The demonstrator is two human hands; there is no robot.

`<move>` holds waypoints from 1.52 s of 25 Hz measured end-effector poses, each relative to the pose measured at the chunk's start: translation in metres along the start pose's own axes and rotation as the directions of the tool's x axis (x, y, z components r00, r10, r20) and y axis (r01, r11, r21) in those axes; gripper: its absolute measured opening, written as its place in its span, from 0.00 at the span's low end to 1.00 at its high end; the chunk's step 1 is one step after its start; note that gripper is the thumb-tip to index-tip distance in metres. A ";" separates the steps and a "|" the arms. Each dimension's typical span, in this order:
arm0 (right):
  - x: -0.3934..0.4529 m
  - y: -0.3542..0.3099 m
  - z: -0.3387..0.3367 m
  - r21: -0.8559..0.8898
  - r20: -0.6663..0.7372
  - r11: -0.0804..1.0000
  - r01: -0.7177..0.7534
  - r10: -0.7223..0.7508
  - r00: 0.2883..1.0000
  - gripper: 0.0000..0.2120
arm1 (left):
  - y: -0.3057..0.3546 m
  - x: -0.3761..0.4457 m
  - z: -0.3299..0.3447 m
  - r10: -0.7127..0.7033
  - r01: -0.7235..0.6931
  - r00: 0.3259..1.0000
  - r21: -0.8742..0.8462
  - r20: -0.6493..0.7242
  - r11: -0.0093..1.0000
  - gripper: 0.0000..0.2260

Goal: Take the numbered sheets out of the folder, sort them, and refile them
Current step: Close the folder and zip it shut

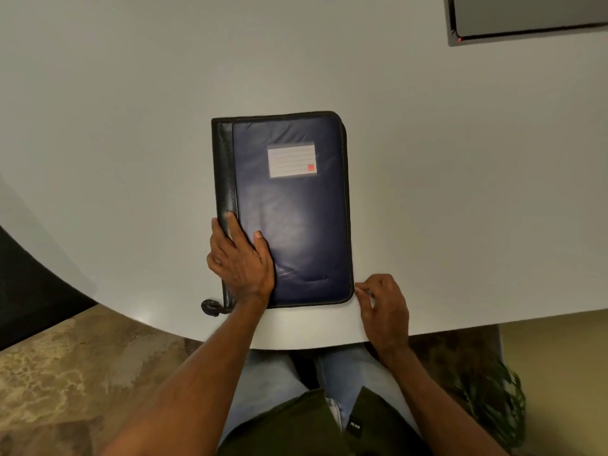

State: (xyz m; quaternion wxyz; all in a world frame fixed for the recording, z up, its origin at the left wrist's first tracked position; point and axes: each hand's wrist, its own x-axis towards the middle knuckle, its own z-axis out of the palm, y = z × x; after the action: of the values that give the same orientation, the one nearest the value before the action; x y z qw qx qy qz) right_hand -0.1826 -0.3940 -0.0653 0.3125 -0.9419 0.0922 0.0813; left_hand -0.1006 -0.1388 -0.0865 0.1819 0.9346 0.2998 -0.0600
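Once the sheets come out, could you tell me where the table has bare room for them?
Bare table lies left of the folder, and right of it below the dark panel. It is crowded at the near edge, around the left hand and right hand.

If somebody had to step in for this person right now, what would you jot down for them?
Left hand: lies flat on the folder, near its spine, holding it steady.
Right hand: fingertips pinch at the folder's near right corner, apparently at the zip pull, which is too small to make out.
Folder: closed, on the white table, label pocket facing up, near the table's front edge.
Done: nothing visible yet; no sheets are out.
Left: open the folder, take out the numbered sheets, sort them, refile them.
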 end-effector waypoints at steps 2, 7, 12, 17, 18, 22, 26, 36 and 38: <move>0.010 0.000 -0.001 0.016 -0.020 1.000 0.008 -0.008 1.000 0.03 | 0.000 -0.001 0.002 -0.002 0.003 1.000 0.008 -0.019 1.000 0.28; 0.071 -0.011 -0.013 0.059 -0.154 0.998 -0.026 0.035 0.987 0.07 | -0.003 0.000 0.002 0.002 -0.002 1.000 0.020 -0.020 1.000 0.27; 0.116 -0.018 -0.026 0.031 0.047 0.999 0.031 -0.033 0.998 0.06 | -0.005 0.002 0.002 0.005 -0.004 1.000 0.019 -0.027 1.000 0.28; 0.052 -0.005 -0.003 0.118 0.147 0.991 0.064 -0.081 0.986 0.07 | -0.003 0.003 0.000 0.000 0.001 0.999 0.030 -0.037 1.000 0.28; 0.044 -0.002 0.001 0.127 0.144 0.990 0.066 -0.084 0.986 0.09 | -0.003 0.003 0.000 0.001 0.000 0.999 0.032 -0.035 0.999 0.28; 0.034 0.004 0.008 0.140 0.143 0.987 0.081 -0.101 0.985 0.16 | -0.004 0.001 0.003 0.002 -0.001 0.999 0.021 -0.039 1.000 0.28; 0.034 0.013 0.002 0.171 0.230 0.981 0.090 -0.128 0.965 0.19 | -0.004 0.000 0.006 0.004 -0.003 0.998 0.011 -0.056 1.000 0.28; 0.031 0.014 0.006 0.125 0.158 0.990 0.057 -0.077 0.984 0.12 | -0.004 -0.002 0.005 0.010 -0.010 0.999 0.001 -0.053 1.000 0.29; 0.032 0.010 0.007 0.110 0.151 0.993 0.047 -0.064 0.986 0.11 | -0.005 0.000 0.006 0.012 -0.012 0.998 0.003 -0.061 1.000 0.29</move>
State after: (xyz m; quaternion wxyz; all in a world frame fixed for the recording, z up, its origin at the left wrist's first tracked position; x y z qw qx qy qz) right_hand -0.1544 -0.4016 -0.0837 0.3703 -0.9171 0.0457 0.1403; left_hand -0.1035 -0.1373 -0.0931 0.1721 0.9380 0.2994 -0.0307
